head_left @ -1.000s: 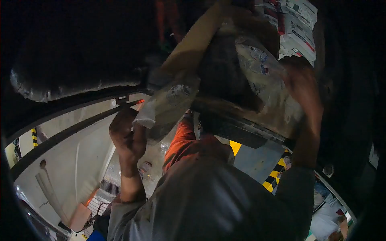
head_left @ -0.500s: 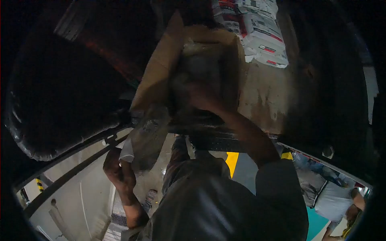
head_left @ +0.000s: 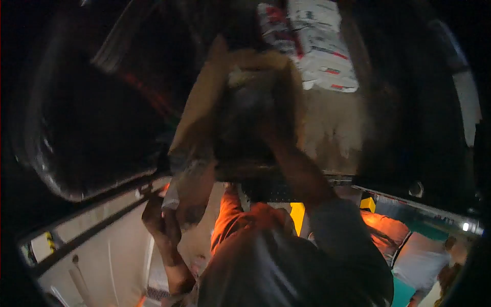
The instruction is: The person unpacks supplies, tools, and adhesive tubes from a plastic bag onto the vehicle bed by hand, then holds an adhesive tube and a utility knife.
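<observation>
A clear plastic bag [head_left: 194, 192] hangs at the near left corner of an open cardboard box [head_left: 197, 112]. My left hand [head_left: 161, 220] is closed on the gathered end of the bag, below and left of the box. My right hand [head_left: 268, 128] reaches down inside the box. Its fingers are lost in shadow and blur, so whether they hold anything is hidden. The box's contents are too dark to make out.
White and red packed bags [head_left: 327, 56] lie behind the box, on a worn board [head_left: 332, 128]. A dark padded surface [head_left: 92, 138] fills the left. At lower right are pale sacks [head_left: 422, 256] and part of another person [head_left: 455, 261].
My right hand has shifted slightly to the right inside the box, and my left hand still grips the bag. Orange light now falls on my legs and the sacks. The view has tilted a little.
</observation>
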